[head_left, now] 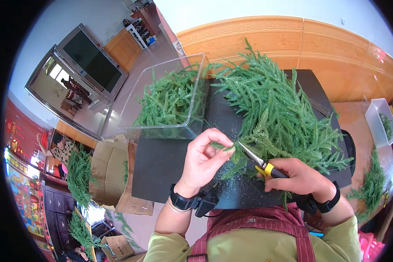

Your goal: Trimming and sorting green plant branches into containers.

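My left hand (206,158) pinches a small green artificial pine sprig (216,145) between thumb and fingertips, above the black table (161,170). In my right hand (302,175) are snips (260,163) with yellow-and-black handles. Their metal tips point up and left, close beside the left fingertips; whether the blades touch the sprig cannot be made out. A large heap of green artificial pine branches (275,102) covers the right part of the table, just beyond the right hand. Partly under the hands, more foliage and pale flecks lie on the tabletop.
A clear plastic bin (191,120) full of cut sprigs stands at the table's far left. Open cardboard boxes (111,168) and more greenery lie on the floor to the left, near another person (62,150). A white tub (379,124) stands at the right.
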`<act>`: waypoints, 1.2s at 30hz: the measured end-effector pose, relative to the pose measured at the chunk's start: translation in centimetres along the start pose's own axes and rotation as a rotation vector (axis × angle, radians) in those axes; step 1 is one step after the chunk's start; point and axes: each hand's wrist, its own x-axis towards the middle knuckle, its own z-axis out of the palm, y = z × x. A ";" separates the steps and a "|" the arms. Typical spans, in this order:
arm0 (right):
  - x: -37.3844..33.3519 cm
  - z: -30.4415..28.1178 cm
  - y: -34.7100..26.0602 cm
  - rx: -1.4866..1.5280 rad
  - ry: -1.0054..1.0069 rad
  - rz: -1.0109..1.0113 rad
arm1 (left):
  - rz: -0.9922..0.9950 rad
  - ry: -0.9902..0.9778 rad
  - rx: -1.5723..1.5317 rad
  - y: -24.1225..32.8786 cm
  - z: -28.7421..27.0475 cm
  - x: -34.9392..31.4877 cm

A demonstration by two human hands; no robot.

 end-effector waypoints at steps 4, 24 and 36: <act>0.0 0.0 -0.3 -0.141 0.069 -0.031 | 0.005 -0.007 0.076 0.4 -0.1 0.0; 0.7 0.3 -0.4 -0.295 0.135 -0.046 | -0.037 -0.040 -0.061 -0.7 -1.0 -0.1; 0.1 0.0 -0.6 -0.373 0.154 -0.133 | -0.072 -0.074 -0.191 -0.7 -0.6 0.2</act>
